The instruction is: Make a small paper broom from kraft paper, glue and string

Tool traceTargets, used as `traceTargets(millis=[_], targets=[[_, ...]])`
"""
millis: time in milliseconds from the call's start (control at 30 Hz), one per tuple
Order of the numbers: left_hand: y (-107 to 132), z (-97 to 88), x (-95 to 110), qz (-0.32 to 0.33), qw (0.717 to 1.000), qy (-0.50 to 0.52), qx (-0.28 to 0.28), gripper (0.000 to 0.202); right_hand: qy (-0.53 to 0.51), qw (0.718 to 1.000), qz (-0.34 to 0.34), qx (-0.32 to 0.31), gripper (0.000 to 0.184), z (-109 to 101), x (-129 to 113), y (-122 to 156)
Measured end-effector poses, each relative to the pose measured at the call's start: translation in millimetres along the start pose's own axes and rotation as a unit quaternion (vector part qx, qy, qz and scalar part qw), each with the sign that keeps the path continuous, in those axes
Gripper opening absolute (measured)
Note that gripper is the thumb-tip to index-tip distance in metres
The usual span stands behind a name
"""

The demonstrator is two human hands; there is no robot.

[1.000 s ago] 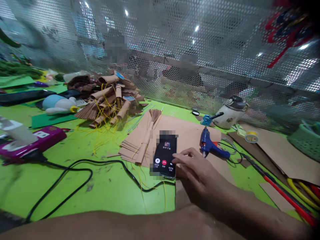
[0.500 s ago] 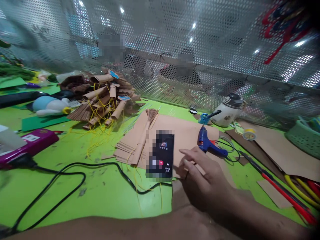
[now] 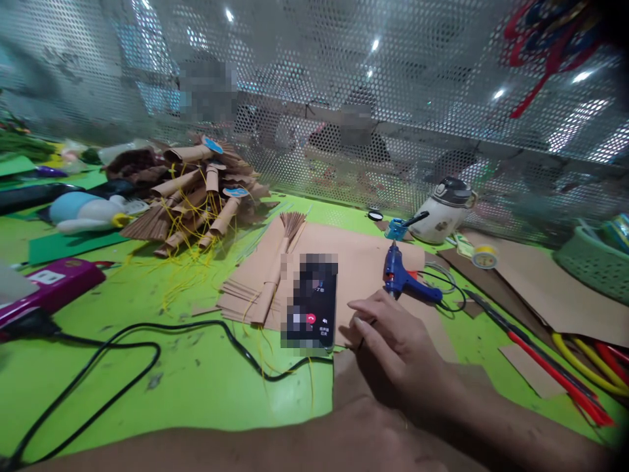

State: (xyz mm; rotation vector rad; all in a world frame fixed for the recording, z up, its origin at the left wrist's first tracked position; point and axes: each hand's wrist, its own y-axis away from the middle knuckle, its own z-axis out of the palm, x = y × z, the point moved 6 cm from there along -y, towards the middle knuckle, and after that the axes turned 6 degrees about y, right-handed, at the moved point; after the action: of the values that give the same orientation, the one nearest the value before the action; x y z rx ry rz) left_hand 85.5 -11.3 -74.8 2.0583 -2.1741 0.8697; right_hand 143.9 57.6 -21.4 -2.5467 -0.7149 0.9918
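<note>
My right hand is over brown paper just right of the phone, its fingers curled and thumb near the index finger. A thin dark sliver shows at its fingertips, too small to name. My left hand rests low on a brown paper piece, its fingers hidden beneath the right wrist. The phone lies with its screen lit, partly blurred out. Left of it a rolled brown paper bundle with a pleated fan end lies on stacked paper sheets. A blue glue gun lies beyond my right hand.
Fan-ended paper rolls with yellow strings are heaped back left. A black cable crosses the green table from a purple box. A white jug, yellow tape roll and green basket stand right, before a perforated metal screen.
The whole view has shifted slightly, so things appear a little further left. Both hands keep nearly the same pose and place beside the phone.
</note>
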Motion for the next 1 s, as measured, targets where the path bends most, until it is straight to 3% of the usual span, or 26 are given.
traceTargets(millis=[200, 333, 433, 667, 833, 933, 1000], targets=[[-2.5, -0.4, -3.3, -0.037, 0.999, 0.037, -0.011, 0.012, -0.001, 0.997, -0.032, -0.073, 0.041, 8.0, -5.7, 0.4], [0.4, 9.9, -5.3, -0.023, 0.999, 0.045, -0.019, 0.013, 0.033, 0.991, -0.081, -0.106, 0.058, 15.5, -8.4, 2.1], [2.8, 12.6, -6.0, -0.013, 0.999, 0.041, -0.003, 0.014, 0.043, 0.989, -0.088, -0.111, 0.061, 18.3, -8.1, 2.6], [-2.1, -6.0, -2.2, -0.009, 0.998, 0.032, 0.046, 0.018, 0.005, 0.999, -0.033, -0.042, 0.042, 8.1, -3.1, 3.0], [-9.2, -19.0, -6.8, -0.090, 0.993, 0.074, 0.002, 0.029, 0.002, 1.000, -0.008, 0.030, 0.027, -2.6, 3.1, 0.1], [-8.7, -34.6, -10.1, -0.164, 0.978, 0.128, 0.014, 0.021, -0.070, 0.994, 0.085, 0.028, 0.018, -12.0, 13.3, -3.3], [-7.8, -47.9, -10.2, -0.195, 0.968, 0.156, 0.032, 0.018, -0.122, 0.979, 0.160, -0.012, 0.016, -18.6, 20.7, -2.3]])
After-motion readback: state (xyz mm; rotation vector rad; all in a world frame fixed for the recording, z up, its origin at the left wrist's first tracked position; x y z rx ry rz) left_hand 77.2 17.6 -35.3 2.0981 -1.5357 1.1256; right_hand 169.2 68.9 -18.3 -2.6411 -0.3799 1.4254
